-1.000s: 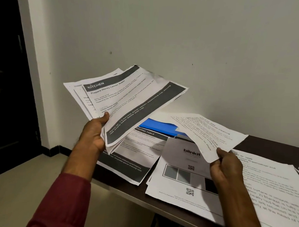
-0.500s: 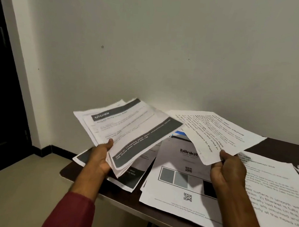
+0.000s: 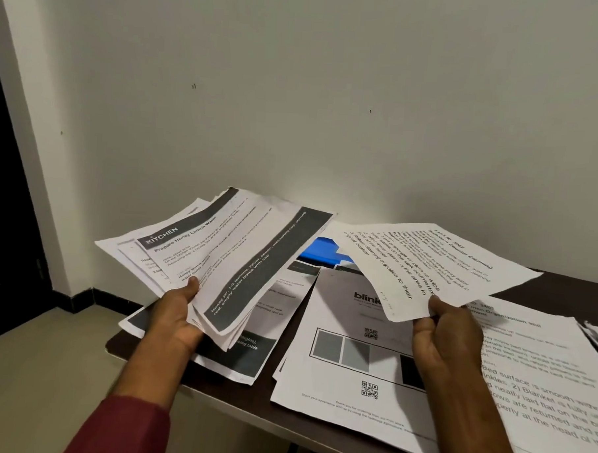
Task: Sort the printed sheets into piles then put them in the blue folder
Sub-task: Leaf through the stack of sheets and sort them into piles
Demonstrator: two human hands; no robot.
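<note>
Blue was barely showing. The blue folder (image 3: 319,249) sat at the back of the dark table (image 3: 562,285), mostly buried, with just a patch peeking out between the two lots of held paper.

The step in hand looked like placing one page. The single sheet (image 3: 426,262), headed "Bathroom Counter Cleaning", was plain text, so my guess is it belonged on the plain-text pile (image 3: 541,374), right of the folder and nearer the person. It didn't look like a match for the blinkit pile (image 3: 347,348) just in front of the folder, or the grey-banded pile (image 3: 265,327) to the folder's left. To do it well, I'd lay the sheet flat, square it to the pile's edges and keep it off the folder, since that needs opening later. The sheet was floppy and sagging from one corner, so sliding it on low would beat dropping it.

The left hand (image 3: 175,315) was up left of the folder and gripped the fanned stack (image 3: 228,254) with the KITCHEN page on top. The thumb was pressed on top; the fingers underneath were hidden. The right hand (image 3: 447,339), in front of the folder and to its right, had its back to the camera and pinched the single sheet by its near corner.
</note>
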